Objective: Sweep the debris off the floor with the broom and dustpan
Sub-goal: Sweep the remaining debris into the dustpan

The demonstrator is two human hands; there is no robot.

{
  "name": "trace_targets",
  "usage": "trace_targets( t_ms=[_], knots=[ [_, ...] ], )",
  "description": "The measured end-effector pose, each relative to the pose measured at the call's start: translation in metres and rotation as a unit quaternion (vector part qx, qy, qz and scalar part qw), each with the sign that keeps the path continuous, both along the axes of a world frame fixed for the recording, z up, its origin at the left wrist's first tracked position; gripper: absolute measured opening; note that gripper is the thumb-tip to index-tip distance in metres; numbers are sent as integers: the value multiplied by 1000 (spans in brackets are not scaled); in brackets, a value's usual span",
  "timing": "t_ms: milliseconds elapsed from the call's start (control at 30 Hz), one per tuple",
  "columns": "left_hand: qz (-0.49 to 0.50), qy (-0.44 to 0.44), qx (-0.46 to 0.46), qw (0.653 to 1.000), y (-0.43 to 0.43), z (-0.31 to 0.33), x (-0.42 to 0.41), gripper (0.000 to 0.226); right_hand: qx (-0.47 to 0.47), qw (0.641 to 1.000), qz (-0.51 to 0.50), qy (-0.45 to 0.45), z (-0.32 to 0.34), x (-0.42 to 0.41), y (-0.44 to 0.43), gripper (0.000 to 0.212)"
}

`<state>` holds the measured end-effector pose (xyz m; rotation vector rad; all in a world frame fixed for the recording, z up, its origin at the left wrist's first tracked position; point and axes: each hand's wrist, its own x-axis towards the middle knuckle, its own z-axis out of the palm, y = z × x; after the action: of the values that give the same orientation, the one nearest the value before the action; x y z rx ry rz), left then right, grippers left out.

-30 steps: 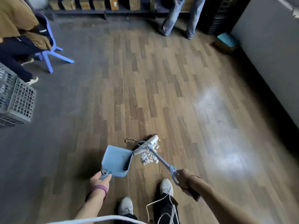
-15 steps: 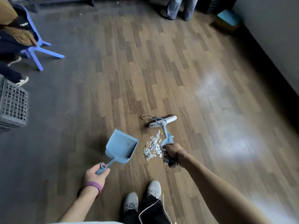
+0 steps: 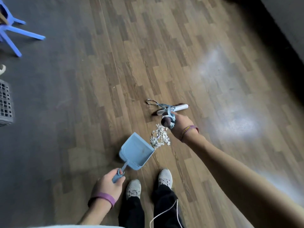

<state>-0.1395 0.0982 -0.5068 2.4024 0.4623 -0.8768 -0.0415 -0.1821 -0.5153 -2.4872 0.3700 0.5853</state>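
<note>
Brown wood planks cover the floor (image 3: 164, 55), and they run away from the person. On the left the floor turns dark grey. One pale shiny patch of light lies on the planks at the right. A dark wall (image 3: 287, 14) stands in the far right corner.

The dustpan (image 3: 134, 149) is near the middle, a bit in front of the shoes (image 3: 133, 188). It is light blue with low sides and little ridges along the back. Its long way goes from the handle at the lower left to the open mouth at the upper right. The mouth points at the debris (image 3: 160, 137), and its lip is just beside the heap. The left hand (image 3: 107, 183) holds the handle with fingers curled round it. A purple band is on that wrist.

The debris is a small heap of white paper bits, between the dustpan and the broom (image 3: 177, 108). The broom head is a white bar on the far side of the heap. It lies sideways, with its right end a bit farther off. Its blue handle points back at the person. The right hand (image 3: 179, 125) is wrapped round the handle, which looks blurry there. You cannot tell if the head touches the floor.

A thin wire loop (image 3: 150, 102) lies just left of the broom head. Blue chair (image 3: 14, 32) legs and a grey crate (image 3: 5, 102) are far off at the left edge. A white cord (image 3: 164, 213) hangs by the black trousers.
</note>
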Motion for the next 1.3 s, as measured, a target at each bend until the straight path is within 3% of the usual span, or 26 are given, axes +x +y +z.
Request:
trace_targets(
  t_ms=[67,133,300,467,567,633,767,900,1067,1300],
  knots=[
    [-87,-19,27,996,6,-6,9,4,-50,997,34,-37,-2,22,2,21],
    [-137,-31,44,989,8,-14,18,12,-65,996,44,-42,-11,43,4,12],
    [-196,-20,18,980,9,-53,36,27,-79,996,15,24,-39,73,6,33],
    [-219,-53,73,972,1,-70,51,25,-82,995,18,52,-76,78,2,17],
    [-248,-61,67,965,-10,-66,63,21,-84,995,22,51,-83,70,10,30],
    [-257,-72,56,962,-24,-63,76,19,-98,993,51,46,-84,60,19,17],
    [-266,-76,31,960,-52,-63,98,21,-137,984,110,36,-76,32,34,23],
    [-275,-85,28,957,-63,-64,92,20,-120,987,101,35,-68,14,42,11],
    [-271,-91,25,958,-59,-62,75,18,-76,995,46,39,-49,1,64,41],
    [-245,-104,18,964,-39,-65,63,19,-10,998,13,-55,-32,-2,112,62]
  ],
)
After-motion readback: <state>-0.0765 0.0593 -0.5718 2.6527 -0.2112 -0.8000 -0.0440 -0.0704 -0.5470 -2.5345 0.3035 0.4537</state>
